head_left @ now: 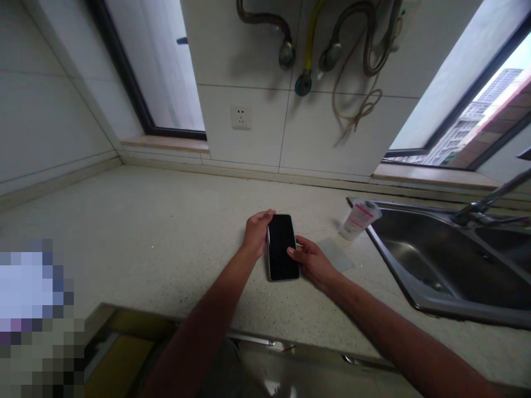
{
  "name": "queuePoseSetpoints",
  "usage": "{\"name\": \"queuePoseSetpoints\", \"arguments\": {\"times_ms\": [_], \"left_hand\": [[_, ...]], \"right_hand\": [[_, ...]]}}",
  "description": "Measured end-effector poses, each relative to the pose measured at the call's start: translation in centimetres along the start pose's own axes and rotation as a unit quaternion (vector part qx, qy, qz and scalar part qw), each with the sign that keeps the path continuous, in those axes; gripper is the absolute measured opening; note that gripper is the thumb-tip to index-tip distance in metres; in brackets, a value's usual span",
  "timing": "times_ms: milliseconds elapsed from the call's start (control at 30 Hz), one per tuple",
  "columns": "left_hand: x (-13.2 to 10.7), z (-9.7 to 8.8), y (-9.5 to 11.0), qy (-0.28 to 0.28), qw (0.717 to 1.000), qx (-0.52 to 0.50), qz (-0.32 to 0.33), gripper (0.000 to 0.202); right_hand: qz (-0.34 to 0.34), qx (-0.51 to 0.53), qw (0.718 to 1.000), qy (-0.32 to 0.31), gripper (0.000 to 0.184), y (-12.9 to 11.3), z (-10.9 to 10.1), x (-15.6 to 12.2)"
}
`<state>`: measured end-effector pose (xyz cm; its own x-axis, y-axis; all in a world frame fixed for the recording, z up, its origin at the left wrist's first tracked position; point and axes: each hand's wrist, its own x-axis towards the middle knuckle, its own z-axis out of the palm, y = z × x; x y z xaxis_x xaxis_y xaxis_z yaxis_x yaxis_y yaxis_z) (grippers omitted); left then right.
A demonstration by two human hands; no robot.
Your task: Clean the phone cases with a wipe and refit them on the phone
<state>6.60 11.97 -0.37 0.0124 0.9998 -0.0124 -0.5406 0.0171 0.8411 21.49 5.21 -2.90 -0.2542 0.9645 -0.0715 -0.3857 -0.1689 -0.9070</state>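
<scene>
Holding a black smartphone (282,247) flat on the speckled stone surface (124,232), left hand (256,233) with fingers (264,216) together round its upper-left edge, right hand (313,264) with fingers (294,251) together against its right edge, steel sink (418,301) nearby.

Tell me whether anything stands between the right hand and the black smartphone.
Nothing visible does: the right hand touches the right edge of the black glass-fronted smartphone, whose opposite edge the left hand holds. A translucent film sheet lies to the hand's right.
</scene>
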Motion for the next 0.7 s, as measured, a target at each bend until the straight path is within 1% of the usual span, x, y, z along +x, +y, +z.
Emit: {"name": "queuePoseSetpoints", "arguments": {"times_ms": [133, 233, 333, 533, 633, 700], "left_hand": [[0.2, -0.3, -0.2, 0.011, 1.0, -0.018, -0.009, 0.039], [0.3, -0.4, -0.2, 0.024, 0.999, -0.042, -0.02, 0.037], [0.4, -0.3, -0.1, 0.037, 0.996, -0.074, -0.016, 0.032], [0.5, -0.1, -0.1, 0.045, 0.991, -0.127, -0.015, 0.023], [0.6, -0.3, 0.0, 0.044, 0.989, -0.141, 0.002, 0.028], [0.6, -0.3, 0.2, 0.035, 0.99, -0.138, -0.015, 0.034]], "right_hand": [[0.01, -0.003, 1.0, -0.001, 0.046, 0.0, -0.1, 0.1], [0.02, -0.01, 1.0, -0.007, 0.044, -0.4, 0.1, 0.0], [0.042, -0.013, 0.999, -0.016, 0.044, -0.9, 0.2, -0.1], [0.072, -0.034, 0.997, -0.018, 0.057, -1.4, 0.3, -0.4], [0.078, -0.048, 0.995, -0.025, 0.06, -1.4, 0.2, -0.6], [0.063, -0.041, 0.997, -0.019, 0.059, -1.3, 0.2, -0.6]]}}
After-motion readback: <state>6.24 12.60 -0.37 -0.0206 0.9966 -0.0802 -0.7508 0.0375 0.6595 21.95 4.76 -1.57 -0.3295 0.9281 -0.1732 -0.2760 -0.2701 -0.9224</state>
